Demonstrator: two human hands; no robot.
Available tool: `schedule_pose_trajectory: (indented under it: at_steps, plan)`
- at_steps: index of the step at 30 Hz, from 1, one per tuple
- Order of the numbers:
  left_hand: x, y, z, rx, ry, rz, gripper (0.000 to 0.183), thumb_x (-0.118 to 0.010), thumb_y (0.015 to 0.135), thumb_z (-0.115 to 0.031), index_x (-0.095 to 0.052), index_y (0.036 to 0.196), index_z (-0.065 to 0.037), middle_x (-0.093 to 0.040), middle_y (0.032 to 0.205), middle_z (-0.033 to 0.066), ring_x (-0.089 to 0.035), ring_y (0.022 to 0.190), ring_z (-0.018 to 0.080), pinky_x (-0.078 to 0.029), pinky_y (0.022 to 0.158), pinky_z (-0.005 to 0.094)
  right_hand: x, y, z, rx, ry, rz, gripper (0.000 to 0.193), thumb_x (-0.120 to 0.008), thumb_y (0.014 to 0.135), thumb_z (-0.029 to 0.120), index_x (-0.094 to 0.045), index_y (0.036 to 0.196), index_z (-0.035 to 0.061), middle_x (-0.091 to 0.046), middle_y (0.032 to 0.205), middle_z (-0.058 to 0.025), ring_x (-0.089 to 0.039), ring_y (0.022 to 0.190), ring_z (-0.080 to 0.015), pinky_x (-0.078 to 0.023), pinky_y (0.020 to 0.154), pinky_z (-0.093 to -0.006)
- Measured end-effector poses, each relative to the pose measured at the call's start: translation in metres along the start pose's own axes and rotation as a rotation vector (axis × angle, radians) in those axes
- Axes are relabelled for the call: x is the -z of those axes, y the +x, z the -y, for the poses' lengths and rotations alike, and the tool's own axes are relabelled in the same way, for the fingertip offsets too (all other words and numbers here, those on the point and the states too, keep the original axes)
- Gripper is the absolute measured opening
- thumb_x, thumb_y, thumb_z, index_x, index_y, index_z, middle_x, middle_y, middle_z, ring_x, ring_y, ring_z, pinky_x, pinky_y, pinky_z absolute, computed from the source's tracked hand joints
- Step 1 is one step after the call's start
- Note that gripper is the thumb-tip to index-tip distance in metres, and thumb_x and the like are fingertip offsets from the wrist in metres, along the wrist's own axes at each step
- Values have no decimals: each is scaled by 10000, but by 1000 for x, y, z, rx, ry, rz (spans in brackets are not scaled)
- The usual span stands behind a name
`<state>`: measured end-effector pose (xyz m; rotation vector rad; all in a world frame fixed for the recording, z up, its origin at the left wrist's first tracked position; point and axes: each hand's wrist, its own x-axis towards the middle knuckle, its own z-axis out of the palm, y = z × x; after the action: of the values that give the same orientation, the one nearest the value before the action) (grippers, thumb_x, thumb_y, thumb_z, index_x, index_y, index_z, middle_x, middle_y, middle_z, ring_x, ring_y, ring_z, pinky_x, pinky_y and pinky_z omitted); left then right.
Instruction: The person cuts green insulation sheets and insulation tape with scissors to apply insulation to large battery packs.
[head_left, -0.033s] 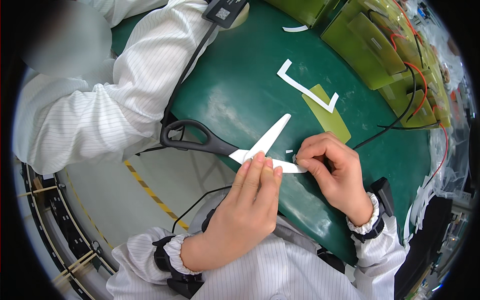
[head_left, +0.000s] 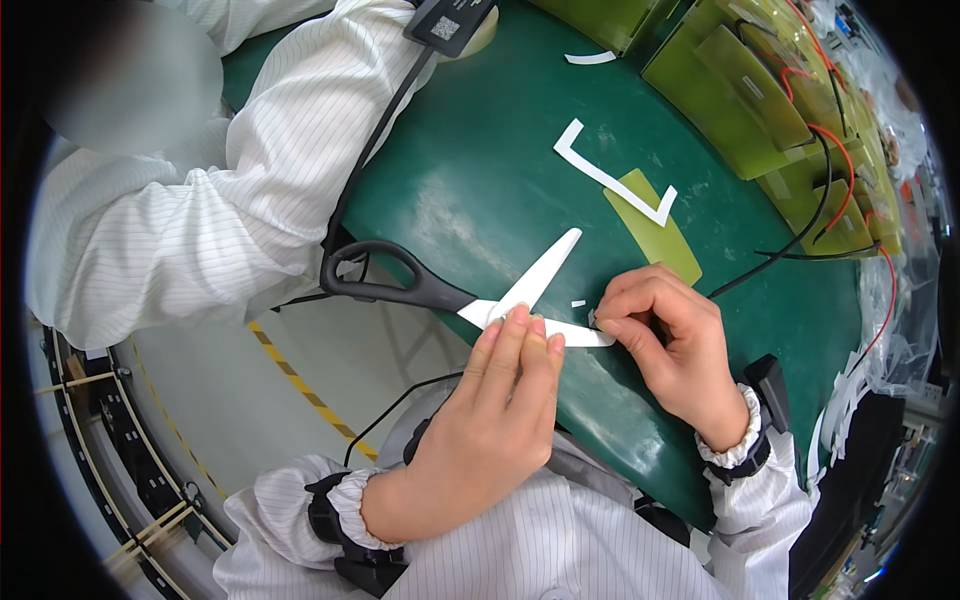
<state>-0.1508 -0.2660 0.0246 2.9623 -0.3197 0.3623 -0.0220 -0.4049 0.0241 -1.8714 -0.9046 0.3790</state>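
Perhaps the spread scissors [head_left: 440,288], at the table's [head_left: 500,130] near edge, could nick a finger if a blade swings. The left hand's [head_left: 480,440] straight fingers cross the blades; thumb hidden, gripping uncertain. The right hand's [head_left: 675,350] fingertips, pinched closed beside one blade tip, could slip onto it.

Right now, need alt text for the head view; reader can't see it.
A person's left hand touches the blades of open black-handled scissors near their pivot, while the right hand is at one blade's tip, its grip unclear. Beyond, on a green table, a white angled strip lies partly over an olive panel; another person's striped sleeve is at upper left.
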Motion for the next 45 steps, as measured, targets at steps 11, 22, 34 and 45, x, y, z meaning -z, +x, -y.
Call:
schedule_pose_trajectory:
  at_steps: [11, 22, 34, 45]
  plan:
    - [3, 0, 0, 3, -6, 6, 354, -548, 692, 2, -570, 1027, 117, -552, 1038, 240, -506, 1079, 383, -463, 896, 418, -4, -2, 0, 251, -315, 23, 131, -616, 693, -55, -566, 787, 20, -561, 774, -88, -524, 700, -241, -444, 593, -283]
    - [3, -1, 2, -1, -25, 0, 351, -544, 698, 2, -566, 1029, 117, -548, 1038, 241, -502, 1084, 383, -465, 895, 418, -5, -1, 1, 213, -259, 20, 128, -631, 686, -54, -586, 779, 22, -589, 799, -89, -540, 703, -234, -447, 630, -294]
    - [0, -3, 2, 50, -148, 1, 362, -530, 752, 7, -537, 1108, 68, -530, 1111, 209, -481, 1126, 346, -432, 920, 429, 21, 2, -15, -85, 363, -350, 156, -602, 805, -4, -521, 938, 11, -502, 844, 13, -430, 704, -46, -375, 660, -173]
    - [19, -14, 10, 138, -360, 96, 459, -442, 757, 116, -462, 1207, 28, -390, 1294, 223, -383, 1207, 388, -328, 985, 451, 27, 7, -13, -48, 229, -456, 225, -618, 780, -17, -516, 980, 10, -510, 819, 1, -466, 686, -51, -407, 640, -187]
